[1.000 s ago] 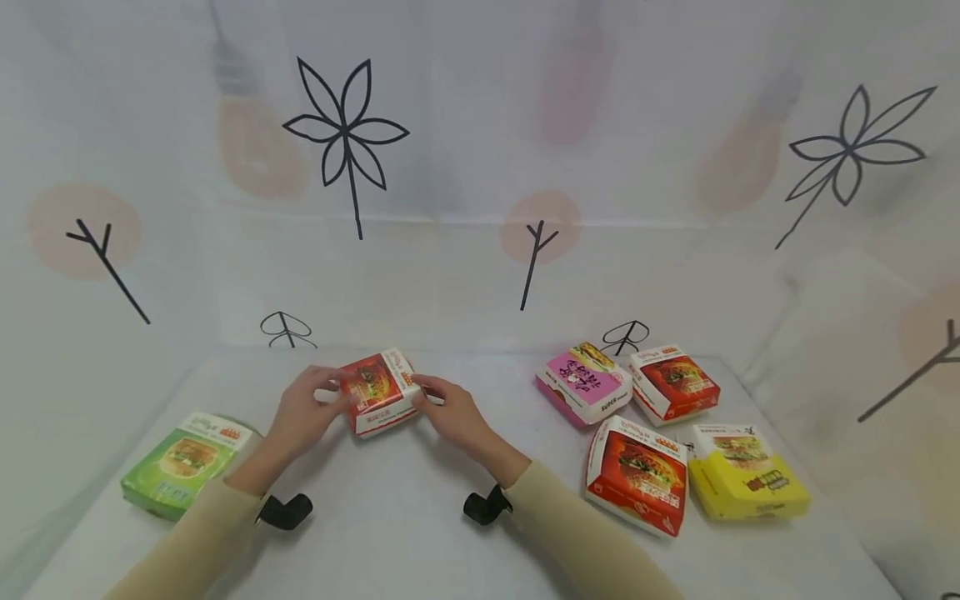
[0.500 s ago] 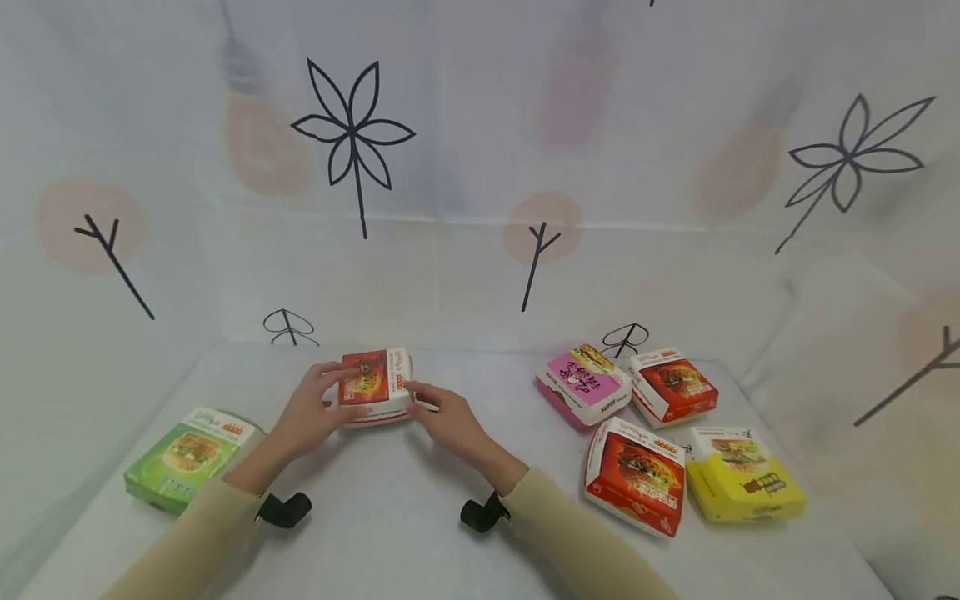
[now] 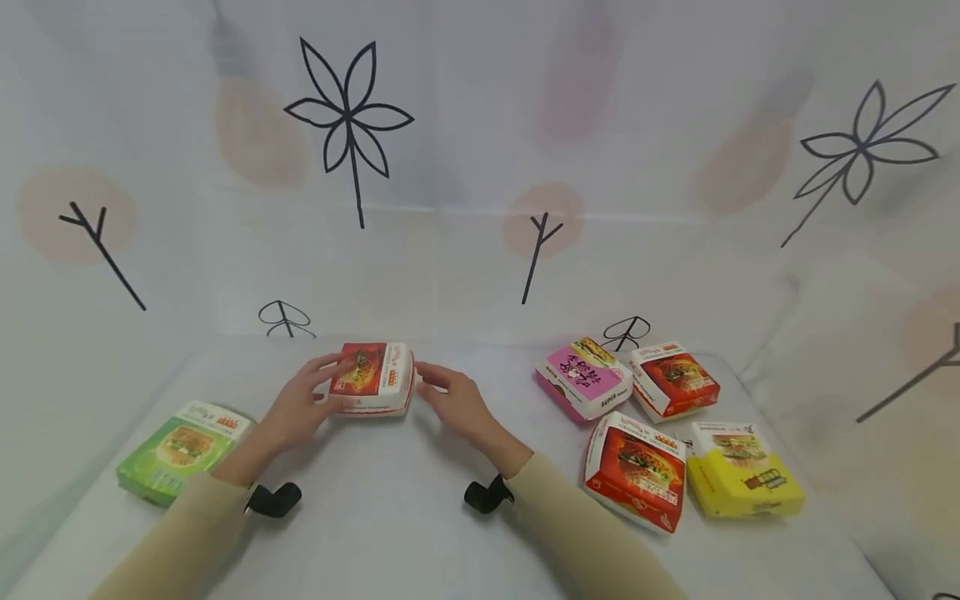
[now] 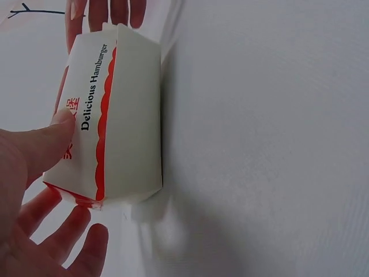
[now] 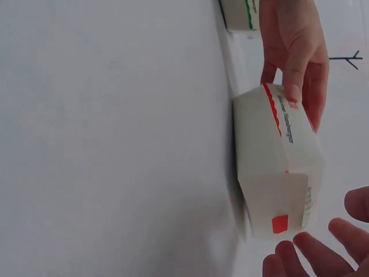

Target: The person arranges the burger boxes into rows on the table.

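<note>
A red-and-white burger box (image 3: pixel 373 379) rests on the table near its back edge, left of the middle. My left hand (image 3: pixel 300 402) holds its left end, with the thumb on the printed front face in the left wrist view and some fingers off the surface below the end. Beside the other end is my right hand (image 3: pixel 459 408), fingers loosely bent; in the right wrist view its fingertips (image 5: pixel 311 245) lie close to the box's end panel, and whether they touch it I cannot tell.
A green burger box (image 3: pixel 183 450) lies at the left beside my left forearm. On the right sit a pink box (image 3: pixel 585 379), a red box (image 3: pixel 675 382), a larger red box (image 3: pixel 637 471) and a yellow box (image 3: pixel 744 471). Patterned white cloth (image 3: pixel 450 275) rises behind the white table (image 3: pixel 390 525).
The burger box has turned from a slant to nearly square with the table's back edge, then shifted slightly left. My right hand has eased off its right side; the left stays on it.
</note>
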`<state>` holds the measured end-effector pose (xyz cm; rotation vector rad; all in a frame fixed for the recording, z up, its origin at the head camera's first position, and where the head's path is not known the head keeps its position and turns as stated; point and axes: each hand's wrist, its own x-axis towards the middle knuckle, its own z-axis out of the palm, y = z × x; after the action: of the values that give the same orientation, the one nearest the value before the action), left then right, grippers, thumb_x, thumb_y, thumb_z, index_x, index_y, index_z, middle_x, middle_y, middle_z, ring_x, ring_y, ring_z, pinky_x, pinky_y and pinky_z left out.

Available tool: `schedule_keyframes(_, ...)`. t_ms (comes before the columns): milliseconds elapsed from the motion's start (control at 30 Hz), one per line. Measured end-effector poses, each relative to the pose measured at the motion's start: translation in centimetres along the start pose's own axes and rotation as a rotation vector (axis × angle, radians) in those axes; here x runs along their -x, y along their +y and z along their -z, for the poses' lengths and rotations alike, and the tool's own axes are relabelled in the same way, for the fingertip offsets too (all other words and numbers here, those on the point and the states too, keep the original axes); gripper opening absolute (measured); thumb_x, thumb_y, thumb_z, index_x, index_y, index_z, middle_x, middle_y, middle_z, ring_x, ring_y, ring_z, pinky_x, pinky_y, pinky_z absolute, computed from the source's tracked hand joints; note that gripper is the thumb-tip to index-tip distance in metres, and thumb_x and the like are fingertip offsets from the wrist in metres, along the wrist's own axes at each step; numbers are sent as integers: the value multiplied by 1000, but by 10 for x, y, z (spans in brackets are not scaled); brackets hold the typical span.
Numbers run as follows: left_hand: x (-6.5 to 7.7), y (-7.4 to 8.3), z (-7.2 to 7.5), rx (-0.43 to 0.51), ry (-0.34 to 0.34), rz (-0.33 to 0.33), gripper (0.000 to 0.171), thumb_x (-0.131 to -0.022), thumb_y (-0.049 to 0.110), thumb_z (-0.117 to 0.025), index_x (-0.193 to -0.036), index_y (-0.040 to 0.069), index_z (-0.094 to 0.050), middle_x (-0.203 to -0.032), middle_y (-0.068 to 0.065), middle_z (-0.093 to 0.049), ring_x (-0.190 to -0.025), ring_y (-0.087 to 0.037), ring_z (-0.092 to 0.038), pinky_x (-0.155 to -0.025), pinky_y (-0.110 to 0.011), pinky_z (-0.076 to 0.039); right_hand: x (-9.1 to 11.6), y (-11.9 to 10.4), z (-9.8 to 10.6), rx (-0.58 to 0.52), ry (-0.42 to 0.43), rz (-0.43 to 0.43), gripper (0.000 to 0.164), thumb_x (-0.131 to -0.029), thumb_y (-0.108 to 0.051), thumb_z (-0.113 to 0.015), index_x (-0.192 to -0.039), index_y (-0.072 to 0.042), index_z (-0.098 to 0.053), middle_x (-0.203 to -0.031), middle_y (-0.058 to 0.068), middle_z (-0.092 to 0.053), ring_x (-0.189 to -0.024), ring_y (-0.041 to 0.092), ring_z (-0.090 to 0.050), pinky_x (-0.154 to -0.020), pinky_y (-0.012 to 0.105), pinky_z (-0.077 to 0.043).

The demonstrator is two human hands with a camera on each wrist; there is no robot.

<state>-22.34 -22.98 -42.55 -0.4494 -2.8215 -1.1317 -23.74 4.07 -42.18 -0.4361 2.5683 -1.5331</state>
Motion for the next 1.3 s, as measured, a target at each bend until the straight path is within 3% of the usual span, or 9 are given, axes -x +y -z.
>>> schedule_keyframes(133, -2, 2, 5, -3, -46, -23, 60, -95, 21, -70, -149, 12, -47, -159, -13, -30, -141, -42, -30, -99, -58, -46, -11, 0, 4, -1, 27, -20, 42, -102, -26, -57, -143, -24, -56, -143, 4, -56, -135, 23, -48, -108, 47, -42)
schedule_keyframes(333, -1, 2, 7, 20, -91, -29, 59, -96, 23, -68, -151, 15, -46, -161, -11, -28, -144, -42, -27, -101, -59, -44, -21, 2, 1, -30, -38, -3, 45, -102, -24, -56, -147, -25, -52, -154, -2, -42, -143, 19, -35, -110, 39, -39)
schedule_keyframes(467, 0, 0, 5, 26, -93, -32, 58, -96, 24, -67, -151, 16, -46, -162, -10, -28, -145, -41, -26, -102, -59, -43, -23, 5, -2, -8, -61, -5, 44, -101, -25, -57, -146, -25, -53, -154, -2, -43, -144, 20, -35, -111, 41, -38)
schedule_keyframes(733, 0, -3, 4, -2, 55, -62, 46, -94, 12, -68, -138, 8, -59, -154, -10, -43, -138, -40, -39, -97, -57, -47, -20, 5, -1, 49, -39, 3, 40, -100, -26, -59, -140, -23, -59, -146, 2, -52, -137, 22, -44, -107, 41, -43)
schedule_keyframes(967, 0, -1, 1, -87, 144, -9, 40, -94, 9, -67, -134, 3, -62, -147, -16, -49, -135, -43, -40, -105, -61, -36, -14, 2, -1, 98, -51, 84, 39, -100, -20, -60, -139, -16, -60, -141, 7, -55, -130, 23, -50, -103, 40, -46)
schedule_keyframes(1100, -2, 3, -1, -129, 202, 12, 37, -93, 7, -68, -130, 1, -64, -137, -21, -49, -123, -43, -43, -97, -58, -39, -12, 1, -2, 115, -44, 104, 39, -100, -20, -60, -139, -16, -60, -138, 8, -57, -128, 24, -52, -102, 42, -47)
schedule_keyframes(1200, -2, 5, -2, -136, 221, 32, 37, -94, 6, -67, -130, 1, -64, -129, -21, -47, -116, -40, -44, -90, -54, -42, -10, 0, -4, 145, -38, 108, 39, -100, -21, -59, -139, -16, -60, -137, 9, -57, -128, 25, -52, -102, 43, -47)
schedule_keyframes(1300, -2, 5, -2, -127, 200, 46, 38, -96, 9, -65, -133, 1, -62, -130, -20, -46, -118, -38, -46, -91, -53, -46, -7, -2, -5, 169, -37, 97, 41, -100, -21, -59, -140, -17, -59, -137, 10, -57, -127, 26, -53, -101, 44, -48)
